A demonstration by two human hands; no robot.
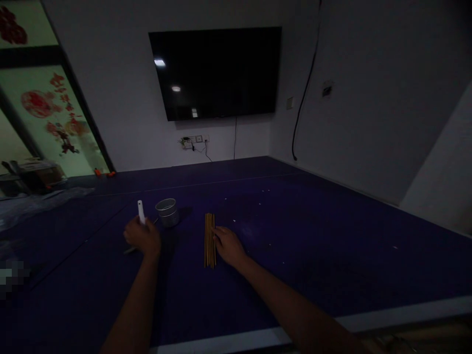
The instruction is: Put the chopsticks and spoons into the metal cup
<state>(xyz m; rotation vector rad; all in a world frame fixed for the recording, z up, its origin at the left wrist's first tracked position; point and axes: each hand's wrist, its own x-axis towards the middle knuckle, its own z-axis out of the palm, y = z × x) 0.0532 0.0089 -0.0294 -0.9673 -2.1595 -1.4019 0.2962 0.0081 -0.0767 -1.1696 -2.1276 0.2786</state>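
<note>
My left hand (143, 237) grips a tool with a white handle (140, 211) that sticks up from my fist; a pale blade tip shows below the hand on the dark blue table (313, 246). A small metal cup (167, 212) stands just right of that hand. Several thin yellow-brown sticks (210, 239) lie side by side, pointing away from me. My right hand (228, 244) rests flat on the table with its fingertips touching the right side of the sticks.
A dark wall screen (217, 73) hangs above a power outlet (194, 141) behind the table. The table's white front edge (387, 317) runs near me. A glass door with red decorations (47, 108) is at the left. Small white specks dot the tabletop.
</note>
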